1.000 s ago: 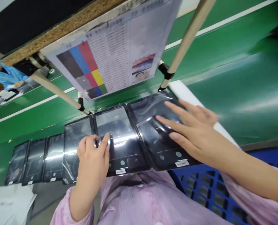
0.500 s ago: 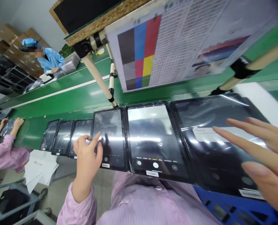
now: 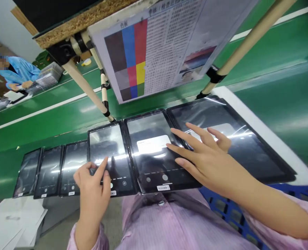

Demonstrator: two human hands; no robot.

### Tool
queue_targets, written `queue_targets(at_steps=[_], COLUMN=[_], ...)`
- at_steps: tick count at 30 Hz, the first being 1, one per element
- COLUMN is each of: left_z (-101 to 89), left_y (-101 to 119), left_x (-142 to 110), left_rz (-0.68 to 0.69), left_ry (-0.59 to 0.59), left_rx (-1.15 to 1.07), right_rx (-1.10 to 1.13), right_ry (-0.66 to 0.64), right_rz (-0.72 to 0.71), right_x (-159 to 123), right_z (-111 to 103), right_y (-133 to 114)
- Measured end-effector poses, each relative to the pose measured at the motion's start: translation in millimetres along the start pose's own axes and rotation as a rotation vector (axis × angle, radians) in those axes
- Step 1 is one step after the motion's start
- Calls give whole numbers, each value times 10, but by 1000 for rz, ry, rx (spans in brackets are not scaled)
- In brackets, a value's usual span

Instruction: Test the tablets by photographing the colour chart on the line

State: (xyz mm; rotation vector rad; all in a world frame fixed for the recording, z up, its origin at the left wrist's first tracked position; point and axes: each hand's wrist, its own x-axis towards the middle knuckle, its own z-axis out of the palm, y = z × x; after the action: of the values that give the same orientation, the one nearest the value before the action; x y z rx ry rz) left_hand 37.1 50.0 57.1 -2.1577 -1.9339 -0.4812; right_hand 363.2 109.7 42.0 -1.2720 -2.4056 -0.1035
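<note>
A flat black rectangular tablet with a glossy clear film and a lit white pop-up box (image 3: 150,158) lies in the middle of the work, at the near edge of a shiny green tabletop (image 3: 286,104), and serves as the landmark. The right hand (image 3: 208,156) reaches over its right side, fingers spread apart, fingertips near the pop-up; whether they touch the glass cannot be told. Just left of the landmark lies a black film-covered tablet with a camera-style screen (image 3: 108,144); the left hand (image 3: 94,187) is over its lower left, index finger and thumb apart, the others curled, contact unclear. Further left of the landmark stand three smaller-looking dark tablets in a row (image 3: 49,172). Just right of the landmark is a large-looking black tablet (image 3: 239,139), with a flat white slab (image 3: 280,149) showing along its far side. Above and beyond the landmark hangs a white printed sheet with coloured blocks (image 3: 154,55).
</note>
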Motion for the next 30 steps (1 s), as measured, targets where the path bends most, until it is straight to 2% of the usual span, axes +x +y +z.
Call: queue_targets(at_steps=[4, 9, 12, 14, 16, 19, 21, 24, 27, 30], left_z=[18, 74, 76, 45, 17, 39, 102, 230, 326, 355], left_y=[120, 234, 186, 32, -226, -653, -829, -838, -672, -546], left_x=[57, 158, 152, 109, 55, -29, -101, -202, -229, -197], left_rz=[19, 35, 90, 95, -40, -245, -384, -618, -784, -866], left_ry=[-43, -80, -83, -25, 39, -33, -125, -188, -132, -79], left_rx=[-32, -7, 29, 22, 18, -74, -217, -527, -759, -867], right_rx=[5, -16, -55, -112, -176, -217, -210, -182, -144, -82], right_ry=[91, 131, 139, 153, 154, 154, 158, 160, 191, 271], right_rz=[-32, 37, 131, 225, 320, 411, 445, 470, 478, 557], right_x=[-49, -174, -302, -400, -490, -586, -625, -659, -684, -702], right_z=[-66, -159, -200, -252, -317, -377, -362, -289, -254, -278], right_y=[39, 187, 314, 417, 525, 663, 719, 751, 759, 821])
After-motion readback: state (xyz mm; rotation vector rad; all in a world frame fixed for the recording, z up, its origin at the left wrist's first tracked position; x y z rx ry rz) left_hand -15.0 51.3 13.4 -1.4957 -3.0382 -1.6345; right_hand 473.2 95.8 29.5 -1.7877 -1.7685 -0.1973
